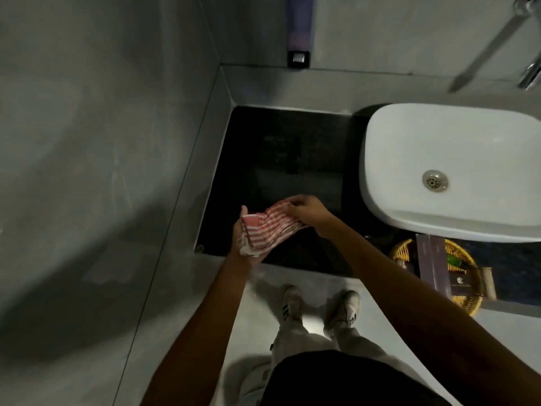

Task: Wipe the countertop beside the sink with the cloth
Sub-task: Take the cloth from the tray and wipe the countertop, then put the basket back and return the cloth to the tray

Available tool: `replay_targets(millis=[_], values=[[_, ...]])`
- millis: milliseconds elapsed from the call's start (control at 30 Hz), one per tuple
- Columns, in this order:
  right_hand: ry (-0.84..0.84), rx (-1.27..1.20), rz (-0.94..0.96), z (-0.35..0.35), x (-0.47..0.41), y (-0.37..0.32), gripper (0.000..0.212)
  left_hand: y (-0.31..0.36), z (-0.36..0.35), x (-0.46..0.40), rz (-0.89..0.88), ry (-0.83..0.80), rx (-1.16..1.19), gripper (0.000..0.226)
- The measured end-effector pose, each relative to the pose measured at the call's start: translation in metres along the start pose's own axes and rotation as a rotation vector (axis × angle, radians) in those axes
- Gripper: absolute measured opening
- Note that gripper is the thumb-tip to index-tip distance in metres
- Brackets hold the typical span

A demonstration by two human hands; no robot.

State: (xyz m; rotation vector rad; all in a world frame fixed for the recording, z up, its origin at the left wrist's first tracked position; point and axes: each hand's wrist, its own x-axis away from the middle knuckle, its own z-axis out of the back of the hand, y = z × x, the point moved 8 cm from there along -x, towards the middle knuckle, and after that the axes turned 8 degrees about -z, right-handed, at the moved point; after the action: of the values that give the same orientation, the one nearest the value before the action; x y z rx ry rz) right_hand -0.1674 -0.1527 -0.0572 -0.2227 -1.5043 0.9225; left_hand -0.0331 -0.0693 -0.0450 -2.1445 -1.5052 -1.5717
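Note:
A red-and-white striped cloth (269, 227) is bunched between both hands above the front edge of the black countertop (287, 153). My left hand (241, 238) lies palm up under the cloth's left end. My right hand (307, 210) pinches its upper right part from above. The white sink (456, 148) sits on the counter to the right, its metal drain visible.
Grey walls close in the counter at the left and back. A dispenser (298, 58) hangs on the back wall. A chrome tap (527, 68) is at the top right. A wicker basket (465, 300) with small items stands by the sink's front. My feet are on the grey floor below.

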Motion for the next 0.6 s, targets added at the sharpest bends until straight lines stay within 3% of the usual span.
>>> replay_targets(millis=[67,200,333,400,500,567,600], values=[[0.158,-0.068,-0.008,0.027,-0.015,-0.009,0.023,0.013,-0.019,-0.018,0.102,-0.104,0.091,0.100],[0.347,-0.282,-0.072,0.068,-0.053,-0.021,0.029,0.053,-0.040,-0.077,0.130,-0.201,0.088,0.106],[0.454,-0.297,0.009,0.087,-0.093,-0.033,0.034,0.095,-0.043,-0.138,0.014,-0.149,-0.151,0.101],[0.487,-0.269,0.068,0.089,-0.103,-0.038,0.039,0.108,-0.038,-0.155,-0.075,-0.092,-0.338,0.088],[0.556,-0.062,0.121,0.091,-0.089,-0.047,0.046,0.125,-0.031,-0.143,-0.427,0.142,-0.805,0.052],[0.611,0.132,0.291,0.086,-0.044,-0.058,0.047,0.129,-0.035,-0.099,-0.850,0.295,-1.150,0.044],[0.673,0.268,0.405,0.081,-0.012,-0.061,0.047,0.117,-0.043,-0.068,-1.068,0.280,-1.268,0.045]])
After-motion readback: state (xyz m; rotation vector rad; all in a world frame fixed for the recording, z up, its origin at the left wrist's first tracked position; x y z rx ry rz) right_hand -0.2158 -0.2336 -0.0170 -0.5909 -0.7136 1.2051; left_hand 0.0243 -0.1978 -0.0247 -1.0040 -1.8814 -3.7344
